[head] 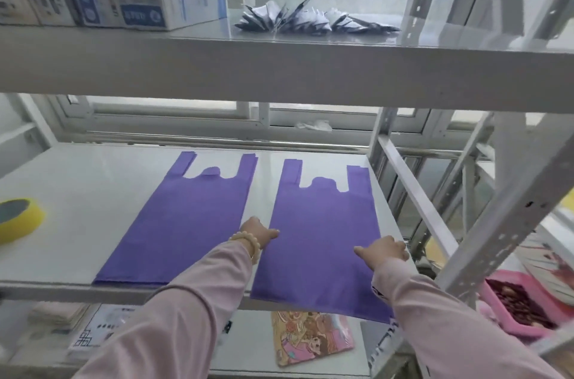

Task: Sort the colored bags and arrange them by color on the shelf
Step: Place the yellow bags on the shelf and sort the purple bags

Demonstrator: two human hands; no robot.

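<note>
While both hands are reaching over the middle shelf [77,179], the left hand [257,231] is resting on the left edge of the right purple bag [323,238] and the right hand [383,249] is lying on its right edge; whether either grip is pinching the material I cannot tell. This bag is overhanging the shelf's front edge (near the right corner). A second purple bag [186,223] is lying flat just beside it, apart, with a yellow tape roll [18,218] sitting at the left edge.

Both my arms are covered by long pale pink sleeves [192,310], loose-fitting, creased at the elbows. A small dark printed marking sits on the right sleeve near its cuff. My left wrist carries a cream beaded bracelet [248,243].
</note>
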